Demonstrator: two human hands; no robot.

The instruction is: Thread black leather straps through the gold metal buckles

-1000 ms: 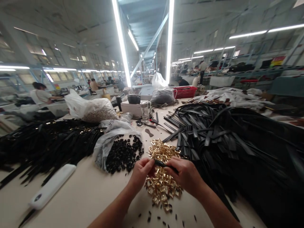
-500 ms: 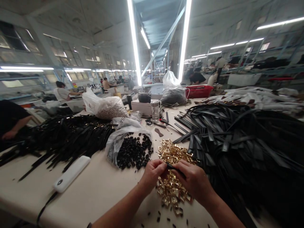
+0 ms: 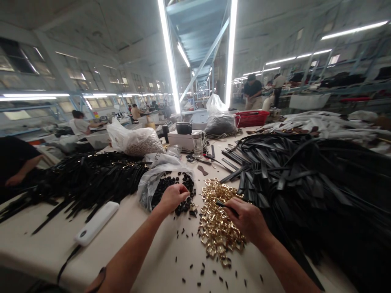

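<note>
My left hand [image 3: 173, 199] is over a pile of small black belt loops [image 3: 165, 185], which spills from an open white plastic bag [image 3: 145, 191]. Its fingertips are pinched together; whatever lies between them is hidden. My right hand [image 3: 248, 219] grips a black strap [image 3: 222, 204] whose end pokes out past the thumb and fingers. Below and beside that hand spreads a heap of gold buckles [image 3: 214, 228]. Several tiny black pieces [image 3: 203, 266] are scattered on the table near the buckles.
Long black straps [image 3: 275, 167] cover the right side, and more black straps [image 3: 100, 175] lie at left. A white corded device [image 3: 97, 221] rests on the table [image 3: 143, 252]. Behind stand a glass jar [image 3: 197, 144], a filled bag [image 3: 137, 140] and a red basket [image 3: 252, 118]. A co-worker's arm [image 3: 26, 169] shows at left.
My left hand has left the strap and moved left to the black loops. My right hand keeps hold of the strap over the buckles. A background person now stands more upright.
</note>
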